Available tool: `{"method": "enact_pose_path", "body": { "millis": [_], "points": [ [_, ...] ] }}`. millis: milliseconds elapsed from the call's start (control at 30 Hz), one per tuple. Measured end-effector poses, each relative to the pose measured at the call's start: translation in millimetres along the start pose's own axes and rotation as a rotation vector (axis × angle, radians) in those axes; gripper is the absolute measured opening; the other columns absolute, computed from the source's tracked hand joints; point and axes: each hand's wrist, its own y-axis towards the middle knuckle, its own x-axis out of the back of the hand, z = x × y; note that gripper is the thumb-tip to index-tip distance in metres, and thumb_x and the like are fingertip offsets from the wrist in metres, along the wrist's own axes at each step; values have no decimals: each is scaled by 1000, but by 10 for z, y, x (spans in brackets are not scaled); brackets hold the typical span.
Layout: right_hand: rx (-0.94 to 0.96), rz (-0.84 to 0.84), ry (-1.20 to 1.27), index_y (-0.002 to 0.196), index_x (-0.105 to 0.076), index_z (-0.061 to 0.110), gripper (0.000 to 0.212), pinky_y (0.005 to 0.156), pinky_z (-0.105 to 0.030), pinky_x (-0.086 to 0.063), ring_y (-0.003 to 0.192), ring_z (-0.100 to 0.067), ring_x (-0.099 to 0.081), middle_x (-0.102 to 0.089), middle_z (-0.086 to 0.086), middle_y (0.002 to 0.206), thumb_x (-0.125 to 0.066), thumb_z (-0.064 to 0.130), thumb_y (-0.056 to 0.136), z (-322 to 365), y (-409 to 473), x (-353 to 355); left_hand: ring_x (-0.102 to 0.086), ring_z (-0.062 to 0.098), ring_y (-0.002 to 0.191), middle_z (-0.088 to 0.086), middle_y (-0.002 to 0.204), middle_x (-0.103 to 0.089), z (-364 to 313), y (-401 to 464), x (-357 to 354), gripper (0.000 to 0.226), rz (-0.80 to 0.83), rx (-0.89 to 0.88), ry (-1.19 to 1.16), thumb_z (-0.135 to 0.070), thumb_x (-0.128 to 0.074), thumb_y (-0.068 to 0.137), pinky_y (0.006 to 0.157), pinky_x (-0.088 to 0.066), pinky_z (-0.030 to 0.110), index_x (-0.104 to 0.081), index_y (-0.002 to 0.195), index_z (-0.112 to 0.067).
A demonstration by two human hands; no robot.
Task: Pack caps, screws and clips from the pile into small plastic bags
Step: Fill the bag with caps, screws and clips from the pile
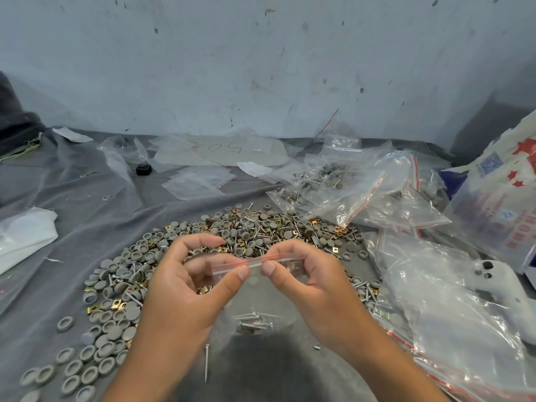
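A broad pile of grey round caps, brass square clips and steel screws (203, 256) spreads over the grey cloth-covered table (72, 204). Above it, the left hand (185, 288) and right hand (310, 282) each pinch the red-striped top of a small clear plastic bag (255, 288), with screws (255, 320) lying at its bottom.

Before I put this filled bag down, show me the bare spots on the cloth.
Free: the grey cloth left of the parts pile, short of the white bag; also the dark patch near the lone screw below the hands. Crowded: the right side under plastic bags, and the pile.
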Motion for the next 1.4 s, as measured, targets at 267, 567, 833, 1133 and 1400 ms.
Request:
{"method": "enact_pose_path", "body": {
  "millis": [267,567,833,1133,1400],
  "points": [
    [-55,36,144,95,-80,23,20,71,-32,-54,82,-29,-67,-78,-3,92,-76,39,83,80,62,281,-72,8,64,10,77,-78,-92,45,70,55,-4,21,-30,-22,-83,54,55,-51,12,-62,104,-13],
    [-89,-37,217,87,-75,22,12,85,-33,-55,86,-17,-70,-76,-4,88,-71,33,85,78,66,311,-77,22,77,13,86,-78,-3,92,111,52,-50,29,-86,-20,-83,53,64,-56,16,-63,101,-14],
    [-100,-30,216,92,-76,25,13,78,-21,-55,85,-15,-71,-76,-1,89,-75,35,84,92,57,291,-71,8,77,6,85,-77,-1,89,101,24,-55,-67,-43,-27,-77,65,68,-54,14,-56,68,-37],
    [-40,-41,180,85,-77,22,13,63,-14,-46,69,-7,-59,-71,0,76,-79,34,81,84,53,256,-72,18,85,4,96,-78,78,72,75,45,21,-79,43,-33,-93,53,70,-57,28,-63,85,-41],
    [-88,65,144,96,-72,33,29,71,-21,-48,77,-14,-61,-70,8,87,-75,55,76,61,43,210,-71,13,80,6,90,-77,15,23,56,35,66,-95,151,-43,-85,70,68,-54,23,-50,77,-40]
  ]
}}
